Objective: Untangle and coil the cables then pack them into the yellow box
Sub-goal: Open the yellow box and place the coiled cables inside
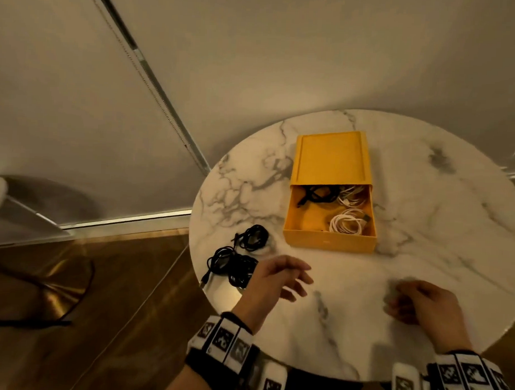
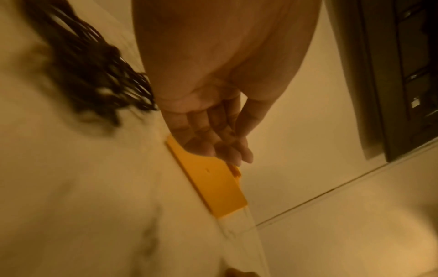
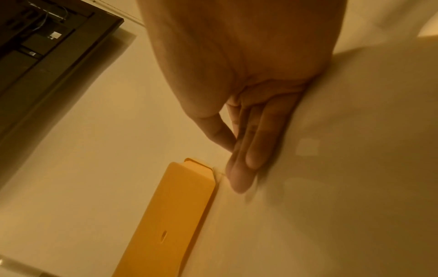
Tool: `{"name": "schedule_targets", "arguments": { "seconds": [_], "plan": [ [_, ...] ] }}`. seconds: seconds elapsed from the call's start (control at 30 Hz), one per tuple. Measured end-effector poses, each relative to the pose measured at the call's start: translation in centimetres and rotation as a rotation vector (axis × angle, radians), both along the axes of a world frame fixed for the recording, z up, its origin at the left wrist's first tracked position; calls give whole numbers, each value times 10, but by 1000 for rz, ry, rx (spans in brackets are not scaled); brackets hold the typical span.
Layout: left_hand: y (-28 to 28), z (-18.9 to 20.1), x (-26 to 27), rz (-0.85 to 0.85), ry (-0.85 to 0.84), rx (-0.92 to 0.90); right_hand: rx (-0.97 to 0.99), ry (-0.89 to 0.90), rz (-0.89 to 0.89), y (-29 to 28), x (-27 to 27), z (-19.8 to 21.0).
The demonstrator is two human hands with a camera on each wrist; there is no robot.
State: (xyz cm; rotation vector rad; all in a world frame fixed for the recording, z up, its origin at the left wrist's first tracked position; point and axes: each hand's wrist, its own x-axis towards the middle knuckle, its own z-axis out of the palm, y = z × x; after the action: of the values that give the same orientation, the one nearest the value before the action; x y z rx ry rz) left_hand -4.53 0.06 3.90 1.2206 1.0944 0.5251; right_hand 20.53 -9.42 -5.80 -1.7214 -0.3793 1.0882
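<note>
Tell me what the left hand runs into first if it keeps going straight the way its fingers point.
Probably the yellow box: the left hand points at its near wall in the wrist view. Depth is unclear; bare table lies between.

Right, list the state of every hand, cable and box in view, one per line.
left hand: open, holding nothing
right hand: empty, fingers loosely curled
yellow box: drawer slid open, part-filled
white cables: coiled, in box
black cable in box: packed
black cables on table: bundled, unpacked

The yellow box lies half open, black and white cables coiled inside. Two black cable bundles lie just left of it.
</note>
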Motion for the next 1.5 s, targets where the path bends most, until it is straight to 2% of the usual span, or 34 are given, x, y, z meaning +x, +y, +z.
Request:
{"name": "schedule_targets", "arguments": {
  "seconds": [0.1, 0.2, 0.27, 0.33, 0.4, 0.5, 0.6, 0.7, 0.9, 1.0, 1.07, 1.13, 1.23, 1.37, 1.5],
  "plan": [
    [-6, -12, -29, 75, 59, -32, -57, 14, 1, 5, -1, 5],
    [17, -4, -45, 167, 107, 6, -142, 14, 62, 12, 4, 13],
    [42, 8, -48, 174, 144, 57, -194, 41, 73, 16, 10, 18],
    [74, 15, -47, 130, 252, 170, -235, 55, 69, 19, 11, 22],
    [111, 16, -44, 14, 489, 352, -258, 34, 58, 21, 7, 24],
    [161, 14, -28, -248, 977, 607, -267, 6, 49, 21, 3, 21],
    [186, 0, -14, -518, 1274, 569, -264, -1, 48, 19, 4, 21],
    [189, -20, -9, -657, 1386, 445, -261, 11, 62, 18, 4, 24],
    [187, -31, 2, -545, 1374, 350, -241, 57, 79, 18, 8, 23],
    [183, -24, 3, -613, 1345, 282, -240, 45, 107, 18, 7, 24],
    [178, -14, 2, -622, 1232, 202, -232, 45, 122, 17, 7, 25],
    [172, 0, 4, -547, 1127, 136, -224, 39, 137, 16, 8, 24],
    [168, 4, 6, -577, 1109, 65, -207, 34, 142, 15, 9, 23],
    [173, -3, -4, -610, 1189, 161, -218, 25, 153, 16, 9, 24],
    [181, -14, -11, -452, 1068, 145, -230, 17, 162, 15, 11, 23]
  ]
}}
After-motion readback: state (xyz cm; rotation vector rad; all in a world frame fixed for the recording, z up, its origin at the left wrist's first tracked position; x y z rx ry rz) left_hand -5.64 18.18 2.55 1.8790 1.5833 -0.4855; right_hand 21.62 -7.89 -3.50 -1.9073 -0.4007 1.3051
